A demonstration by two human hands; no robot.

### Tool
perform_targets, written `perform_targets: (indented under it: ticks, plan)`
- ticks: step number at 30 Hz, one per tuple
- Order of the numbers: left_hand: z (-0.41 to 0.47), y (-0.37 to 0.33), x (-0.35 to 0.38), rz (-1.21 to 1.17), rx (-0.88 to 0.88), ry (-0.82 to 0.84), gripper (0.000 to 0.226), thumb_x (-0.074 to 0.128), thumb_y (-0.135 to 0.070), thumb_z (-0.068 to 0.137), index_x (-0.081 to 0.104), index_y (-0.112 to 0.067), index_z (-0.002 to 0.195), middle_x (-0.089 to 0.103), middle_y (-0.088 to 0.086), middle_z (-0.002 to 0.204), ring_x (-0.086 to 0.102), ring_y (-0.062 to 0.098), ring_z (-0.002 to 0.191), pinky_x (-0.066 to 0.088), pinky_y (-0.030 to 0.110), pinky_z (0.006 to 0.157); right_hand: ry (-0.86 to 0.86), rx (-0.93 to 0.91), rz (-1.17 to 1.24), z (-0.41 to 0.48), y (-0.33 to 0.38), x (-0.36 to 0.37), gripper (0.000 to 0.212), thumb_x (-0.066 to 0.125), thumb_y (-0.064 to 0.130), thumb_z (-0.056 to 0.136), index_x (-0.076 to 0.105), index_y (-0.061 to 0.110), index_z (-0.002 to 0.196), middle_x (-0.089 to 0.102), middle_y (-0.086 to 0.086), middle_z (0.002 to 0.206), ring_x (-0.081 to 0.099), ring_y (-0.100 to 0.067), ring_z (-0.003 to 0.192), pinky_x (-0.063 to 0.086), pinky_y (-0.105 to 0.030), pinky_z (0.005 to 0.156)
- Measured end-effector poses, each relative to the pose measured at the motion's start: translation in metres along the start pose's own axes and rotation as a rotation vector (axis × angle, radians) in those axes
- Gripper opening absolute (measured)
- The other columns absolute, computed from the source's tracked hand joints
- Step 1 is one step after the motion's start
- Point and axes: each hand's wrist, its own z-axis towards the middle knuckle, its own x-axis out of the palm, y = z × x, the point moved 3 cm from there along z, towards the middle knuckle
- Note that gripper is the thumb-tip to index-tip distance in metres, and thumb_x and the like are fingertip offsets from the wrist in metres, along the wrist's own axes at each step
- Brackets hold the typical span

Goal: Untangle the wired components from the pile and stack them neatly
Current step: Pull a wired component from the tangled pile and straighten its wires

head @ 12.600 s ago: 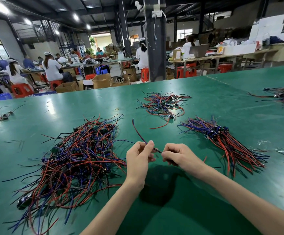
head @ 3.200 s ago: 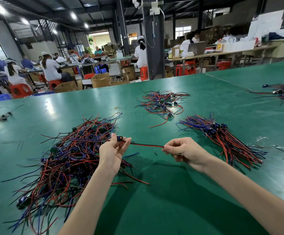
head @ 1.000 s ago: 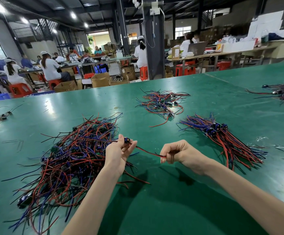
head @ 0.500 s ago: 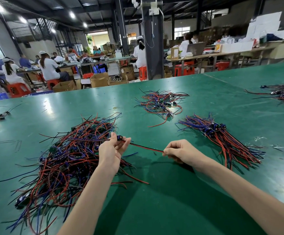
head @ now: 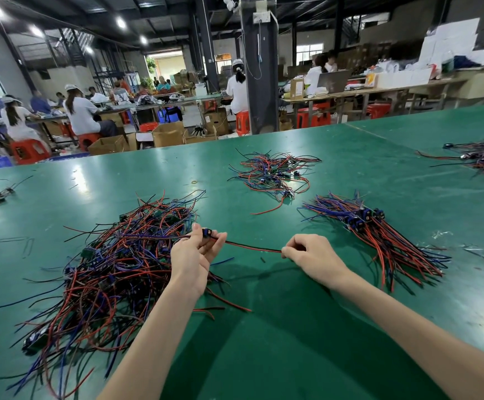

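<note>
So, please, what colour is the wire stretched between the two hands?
The wire is red and black; head view shows it best.

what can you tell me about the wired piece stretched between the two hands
The wired component is a blue connector block with thin red and black leads that look plastic-coated. The left hand pinches the block end beside the tangled pile; the right hand pinches the leads' far end. The leads run nearly straight between them, held clear of the green table. More wires trail from the left grip toward the pile.
</note>
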Motion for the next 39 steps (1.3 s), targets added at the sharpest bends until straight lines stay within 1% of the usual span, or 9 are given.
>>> perform_targets:
  ticks: [3,11,16,20,22,24,28,33,39]
  plan:
    - [-0.001,0.000,0.000,-0.030,-0.052,0.024,0.025,0.044,-0.016,0.100,0.051,-0.002,0.081,0.055,0.012,0.072,0.060,0.021,0.070,0.056,0.020,0.054,0.076,0.013,0.083,-0.002,0.001,-0.004,0.021,0.059,0.018,0.085,0.069,0.015,0.067,0.064,0.000,0.065,0.051,-0.009,0.061,0.039,-0.018,0.057]
    - [-0.004,0.007,0.003,-0.039,-0.276,0.107,0.021,0.050,-0.016,0.097,0.053,-0.001,0.083,0.065,0.010,0.064,0.069,0.018,0.054,0.054,0.018,0.048,0.230,0.071,0.341,0.007,0.005,-0.026,0.033,0.045,0.028,0.096,0.075,0.015,0.092,0.075,0.004,0.085,0.056,-0.010,0.074,0.038,-0.026,0.068]
    - [-0.011,0.015,0.009,0.010,-0.377,0.153,0.025,0.052,-0.017,0.096,0.056,0.003,0.081,0.065,0.011,0.061,0.068,0.018,0.052,0.054,0.019,0.046,0.235,0.034,0.255,0.009,0.004,-0.031,0.010,0.066,0.013,0.086,0.076,0.016,0.087,0.075,-0.004,0.083,0.054,-0.003,0.066,0.037,-0.006,0.055]
    - [-0.016,0.026,0.014,0.055,-0.425,0.178,0.028,0.052,-0.017,0.096,0.056,0.004,0.078,0.063,0.011,0.059,0.067,0.018,0.051,0.056,0.021,0.051,0.335,-0.061,0.170,0.003,0.009,-0.020,0.025,0.067,0.037,0.084,0.078,0.014,0.082,0.075,0.003,0.083,0.065,-0.017,0.084,0.046,-0.026,0.081]
    - [-0.019,0.034,0.016,0.094,-0.455,0.206,0.029,0.053,-0.018,0.095,0.056,0.004,0.076,0.064,0.011,0.059,0.067,0.018,0.051,0.056,0.020,0.057,0.384,-0.101,0.152,-0.001,0.014,-0.014,0.038,0.065,0.052,0.079,0.078,0.017,0.079,0.074,0.007,0.078,0.062,-0.014,0.077,0.044,-0.031,0.075]
    - [-0.022,0.040,0.018,0.109,-0.487,0.240,0.030,0.053,-0.018,0.095,0.056,0.005,0.076,0.065,0.012,0.061,0.068,0.018,0.053,0.055,0.021,0.060,0.432,-0.132,0.191,-0.006,0.018,-0.009,0.047,0.064,0.060,0.070,0.077,0.016,0.078,0.067,0.005,0.069,0.049,-0.006,0.063,0.037,-0.024,0.060]
    - [-0.024,0.044,0.019,0.167,-0.449,0.274,0.026,0.057,-0.021,0.093,0.057,0.002,0.082,0.067,0.010,0.064,0.069,0.016,0.058,0.056,0.020,0.051,0.485,-0.144,0.266,-0.011,0.021,-0.001,0.017,0.072,0.034,0.081,0.075,0.020,0.071,0.064,0.010,0.060,0.041,0.000,0.049,0.031,-0.012,0.048]
    - [-0.021,0.046,0.017,0.296,-0.351,0.290,0.020,0.059,-0.031,0.089,0.059,-0.011,0.087,0.071,0.002,0.073,0.067,0.007,0.061,0.054,0.020,0.050,0.491,-0.085,0.350,-0.014,0.022,0.002,0.020,0.075,0.029,0.079,0.073,0.010,0.075,0.053,-0.004,0.061,0.032,-0.007,0.045,0.024,-0.015,0.042]
    - [-0.023,0.047,0.019,0.289,-0.372,0.333,0.025,0.052,-0.036,0.093,0.062,-0.012,0.095,0.072,-0.002,0.080,0.066,0.004,0.061,0.052,0.020,0.049,0.420,-0.042,0.386,-0.014,0.025,-0.007,0.010,0.068,0.012,0.085,0.067,0.011,0.076,0.062,0.003,0.060,0.041,-0.005,0.038,0.030,-0.015,0.037]
